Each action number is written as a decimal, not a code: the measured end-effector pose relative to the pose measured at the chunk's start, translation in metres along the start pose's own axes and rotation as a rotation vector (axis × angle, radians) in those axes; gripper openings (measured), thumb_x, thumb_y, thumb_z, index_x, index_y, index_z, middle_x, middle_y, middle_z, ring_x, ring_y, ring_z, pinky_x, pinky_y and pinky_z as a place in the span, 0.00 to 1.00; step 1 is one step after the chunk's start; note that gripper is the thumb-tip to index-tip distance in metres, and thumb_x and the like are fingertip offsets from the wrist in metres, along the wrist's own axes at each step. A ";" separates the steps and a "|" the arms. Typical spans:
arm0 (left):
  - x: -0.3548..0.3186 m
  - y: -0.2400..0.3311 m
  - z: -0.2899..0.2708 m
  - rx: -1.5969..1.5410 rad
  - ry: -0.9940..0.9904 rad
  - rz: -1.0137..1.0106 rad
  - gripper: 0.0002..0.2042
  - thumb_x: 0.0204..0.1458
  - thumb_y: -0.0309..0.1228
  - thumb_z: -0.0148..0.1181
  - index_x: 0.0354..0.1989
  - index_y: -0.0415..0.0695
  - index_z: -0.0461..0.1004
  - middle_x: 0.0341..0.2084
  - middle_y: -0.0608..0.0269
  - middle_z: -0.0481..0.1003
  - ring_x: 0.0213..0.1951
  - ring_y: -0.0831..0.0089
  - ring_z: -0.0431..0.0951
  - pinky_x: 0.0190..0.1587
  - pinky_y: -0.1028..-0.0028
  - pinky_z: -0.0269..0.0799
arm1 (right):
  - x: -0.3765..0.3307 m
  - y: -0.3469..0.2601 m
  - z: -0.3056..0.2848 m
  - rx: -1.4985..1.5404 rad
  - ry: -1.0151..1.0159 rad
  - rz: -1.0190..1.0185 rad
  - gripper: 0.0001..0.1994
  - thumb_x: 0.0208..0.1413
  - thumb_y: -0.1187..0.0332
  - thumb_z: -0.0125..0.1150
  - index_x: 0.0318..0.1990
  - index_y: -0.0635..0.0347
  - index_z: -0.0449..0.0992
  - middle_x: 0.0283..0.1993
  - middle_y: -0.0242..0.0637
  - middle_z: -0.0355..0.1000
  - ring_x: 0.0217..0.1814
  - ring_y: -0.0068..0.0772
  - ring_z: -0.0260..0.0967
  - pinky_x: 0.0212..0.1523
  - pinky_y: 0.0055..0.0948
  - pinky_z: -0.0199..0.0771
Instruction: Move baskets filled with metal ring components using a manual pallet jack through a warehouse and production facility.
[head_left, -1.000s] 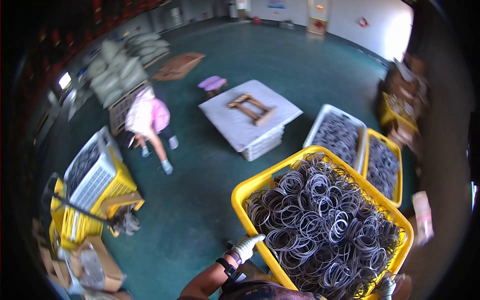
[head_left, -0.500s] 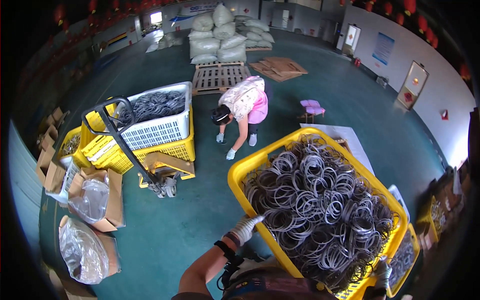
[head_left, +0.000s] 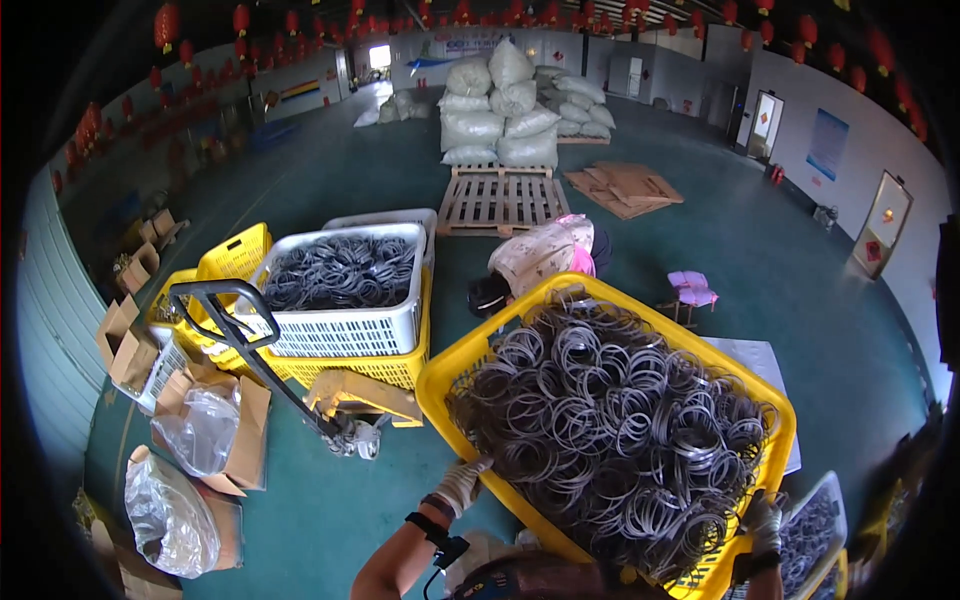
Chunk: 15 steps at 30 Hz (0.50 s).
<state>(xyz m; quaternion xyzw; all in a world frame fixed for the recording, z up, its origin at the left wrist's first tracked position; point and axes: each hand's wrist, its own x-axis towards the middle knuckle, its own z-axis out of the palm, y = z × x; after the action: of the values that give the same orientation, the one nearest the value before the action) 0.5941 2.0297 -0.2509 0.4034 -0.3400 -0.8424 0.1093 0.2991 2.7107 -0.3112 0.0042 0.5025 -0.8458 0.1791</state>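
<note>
Yellow plastic crate, heaped with grey metal rings, is carried at chest height, the gloved left hand and right hand each gripping its near rim. A person crouches just beyond; a tilted crate could spill rings.

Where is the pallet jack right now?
In the head view, the pallet jack stands on the person's left, on the green floor, beside the stacked crates and left of the carried yellow crate.
</note>
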 end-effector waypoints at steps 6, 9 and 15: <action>0.018 0.061 0.018 -0.058 -0.006 -0.023 0.14 0.46 0.26 0.61 0.42 0.41 0.69 0.33 0.62 0.74 0.35 0.67 0.76 0.40 0.70 0.76 | 0.040 -0.003 0.116 -0.657 0.306 0.055 0.09 0.56 0.61 0.46 0.26 0.48 0.67 0.16 0.27 0.61 0.16 0.28 0.61 0.14 0.27 0.60; 0.064 0.042 0.010 -0.062 -0.053 -0.069 0.15 0.45 0.25 0.61 0.43 0.40 0.68 0.34 0.61 0.74 0.34 0.66 0.75 0.37 0.69 0.76 | 0.036 -0.014 0.110 -0.569 0.360 0.053 0.12 0.54 0.56 0.47 0.24 0.49 0.70 0.18 0.29 0.65 0.20 0.28 0.65 0.17 0.30 0.64; 0.093 0.071 0.043 -0.018 -0.147 -0.170 0.18 0.45 0.26 0.63 0.45 0.42 0.68 0.36 0.62 0.74 0.37 0.66 0.74 0.41 0.67 0.74 | 0.003 -0.017 0.087 -0.331 0.331 -0.016 0.16 0.55 0.53 0.45 0.21 0.50 0.68 0.18 0.26 0.65 0.19 0.25 0.64 0.17 0.27 0.63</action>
<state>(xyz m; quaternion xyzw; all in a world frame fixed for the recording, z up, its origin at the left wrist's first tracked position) 0.4949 1.9548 -0.2409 0.3672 -0.3041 -0.8789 0.0156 0.3059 2.6435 -0.2539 0.1094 0.6568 -0.7412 0.0856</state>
